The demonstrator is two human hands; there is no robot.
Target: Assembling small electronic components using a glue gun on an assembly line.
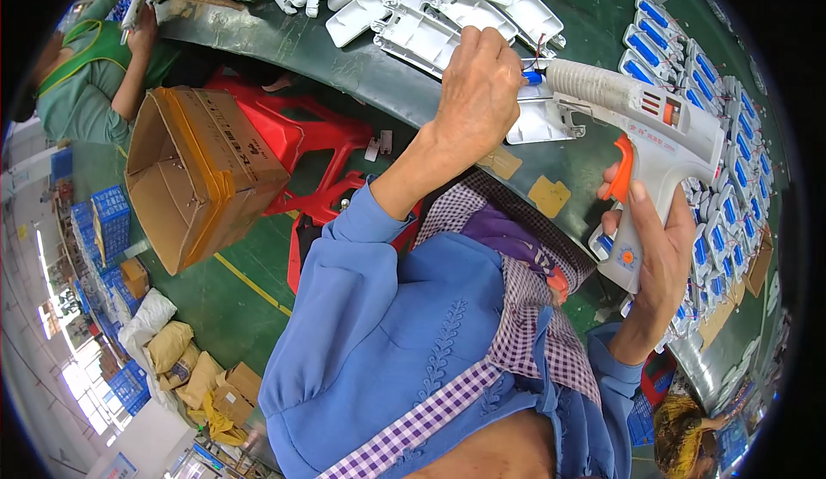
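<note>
My right hand [656,251] is wrapped round the grip of a white glue gun [675,148] with an orange trigger, its ribbed front end pointing left. Beneath that front end lies a white plastic housing [544,122], open side up, with a blue cylindrical cell [533,77] at its far edge. My left hand [476,92] reaches over the table beside the housing. Its fingers are pinched together close to the cell and some thin wires; what they grip, if anything, is hidden.
White plastic shells [430,27] are heaped along the far side of the green table [361,79]. Rows of white housings with blue cells [723,160] cover the right. An open cardboard box [206,178] and red stools [318,126] stand left; another person [95,74] sits far left.
</note>
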